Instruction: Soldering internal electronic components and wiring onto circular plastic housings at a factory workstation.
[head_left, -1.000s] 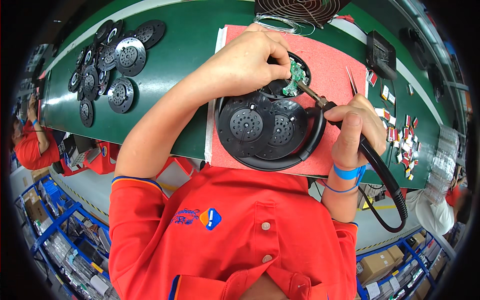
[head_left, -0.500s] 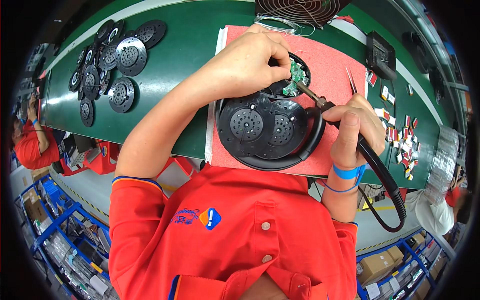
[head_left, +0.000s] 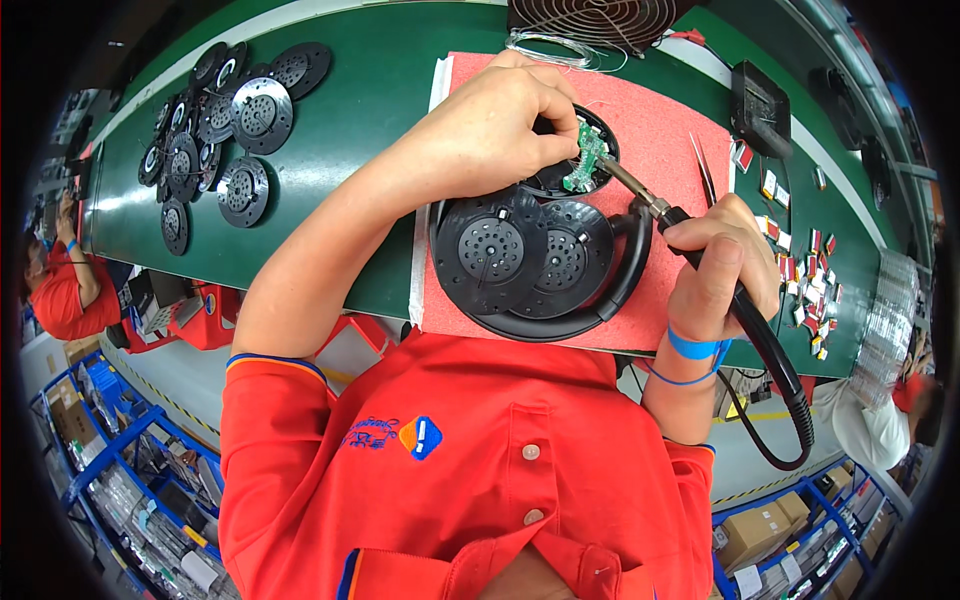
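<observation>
My right hand (head_left: 722, 262) grips a soldering iron (head_left: 690, 232) by its black handle. Its metal tip meets the right edge of a small green circuit board (head_left: 585, 165), inside a round black headphone ear cup (head_left: 609, 128). At the board's upper left, my left hand (head_left: 520, 125) pinches thumb and fingers together; what is between them is hidden. Tweezers (head_left: 703, 165) stick up behind my right hand, and I cannot tell whether it holds them. Nearer to me, two black perforated speaker discs (head_left: 490, 250) overlap on the headphone's curved headband (head_left: 560, 328).
A pink foam mat (head_left: 668, 110) lies under the work on a green table (head_left: 330, 190). Several speaker discs (head_left: 262, 113) are piled at left. Small battery packs (head_left: 812, 290) scatter at right, near a black tray (head_left: 760, 108). A fan grille (head_left: 600, 18) and wire coil (head_left: 555, 48) sit at the back.
My right hand and the iron's handle have shifted slightly right, with the tip still at the board's edge. The board sits at a slightly different angle. My left hand has barely moved.
</observation>
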